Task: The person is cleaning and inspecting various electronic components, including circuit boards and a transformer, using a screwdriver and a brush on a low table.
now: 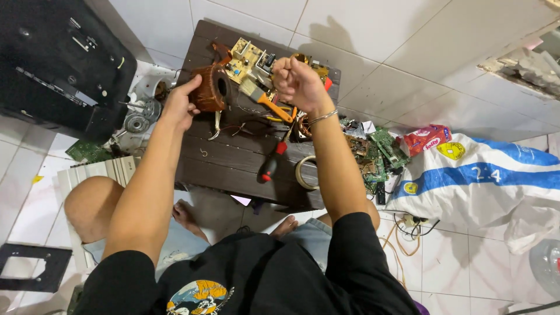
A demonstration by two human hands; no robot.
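Gripping w/ fingers clamped on its rim, left hand [179, 105] steadies the copper coil [211, 88] upright on the dark wooden table [233, 163]. Right hand [297, 81] is fisted shut above it; can't tell if it pinches a wire. Coil prob. heavy, stiff, winding easily scratched, so hold by outer edge. Looks reddish-brown, ring-shaped, dark centre hole. Nearby: brush [263, 99], screwdriver [274, 156], tape roll [305, 172], circuit boards [248, 58].

Red and pink snack packet [427, 139] on the floor, R of the worktop [233, 160]. Beside it a big white sack [484, 181] w/ blue stripes and yellow round labels [451, 151].
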